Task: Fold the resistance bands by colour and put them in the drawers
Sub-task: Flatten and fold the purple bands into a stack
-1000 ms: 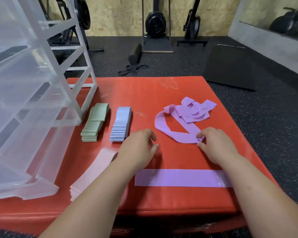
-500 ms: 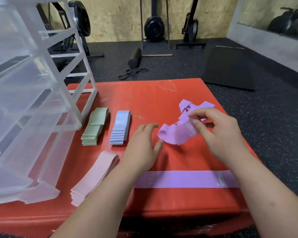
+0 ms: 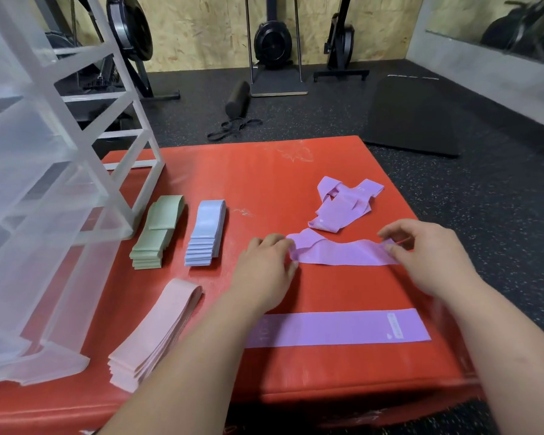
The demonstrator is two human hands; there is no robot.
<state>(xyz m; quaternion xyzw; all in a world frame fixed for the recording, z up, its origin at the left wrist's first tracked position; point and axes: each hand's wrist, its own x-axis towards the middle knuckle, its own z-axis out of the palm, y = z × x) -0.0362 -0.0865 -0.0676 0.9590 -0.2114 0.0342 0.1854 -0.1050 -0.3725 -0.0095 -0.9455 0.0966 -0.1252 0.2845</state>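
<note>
A purple band (image 3: 343,253) lies stretched across the red mat (image 3: 233,177). My left hand (image 3: 264,268) pinches its left end and my right hand (image 3: 421,255) pinches its right end. Behind it sits a loose heap of purple bands (image 3: 343,202). Another purple band (image 3: 336,329) lies flat near the mat's front edge. Folded stacks stand to the left: green (image 3: 154,233), blue (image 3: 206,233) and pink (image 3: 154,334). The clear plastic drawer unit (image 3: 44,199) stands at the mat's left side with its drawers pulled out.
Beyond the mat lies dark rubber gym floor with a black foam roller (image 3: 237,100), a black cord (image 3: 233,128) and a black mat (image 3: 412,116). Exercise machines stand against the wooden back wall.
My right hand lifted one purple band off the heap. Both hands now hold it pulled out flat between them, nearer to me. The heap behind is smaller.
</note>
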